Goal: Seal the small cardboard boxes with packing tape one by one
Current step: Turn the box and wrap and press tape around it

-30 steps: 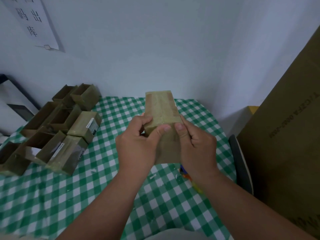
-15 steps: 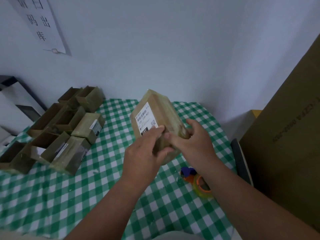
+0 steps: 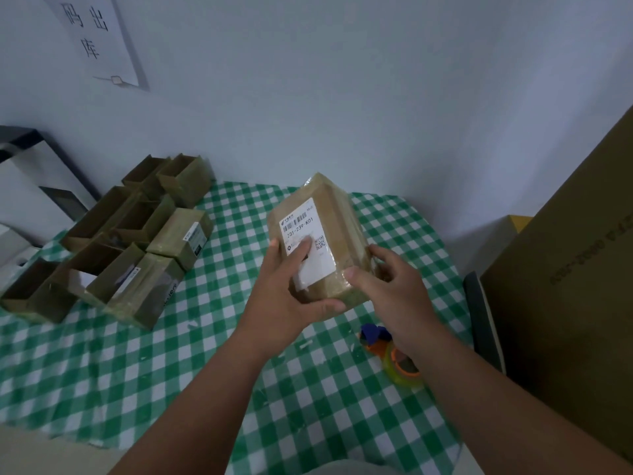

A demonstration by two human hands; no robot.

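From the head camera, both hands hold one small cardboard box (image 3: 318, 234) in the air at the middle of the frame, above a table covered in a green-and-white checked cloth (image 3: 102, 365). The box is tilted, its far end raised, and it looks wrapped in glossy clear tape. A white shipping label (image 3: 306, 241) with a barcode and a QR code faces up on its left face.

The left hand (image 3: 284, 296) grasps the box from the lower left: the fingers lie across the label, and the thumb curls under the near bottom edge. The right hand (image 3: 394, 289) grips the near right corner, thumb pressed on the near face, fingers wrapped behind the right side.

Below the right wrist, at lower right of centre, a tape dispenser (image 3: 394, 354) lies on the cloth, with a blue and orange handle and a yellowish roll; the forearm partly covers it.

At left of the frame, a cluster of small boxes (image 3: 137, 248) sits on the cloth. Several stand open at the top, while those nearest the centre are closed. At upper left a paper sign (image 3: 99, 39) with large characters hangs on the white wall. A large brown carton (image 3: 565, 286) fills the right edge, with a dark chair back (image 3: 479, 320) just beside the table.
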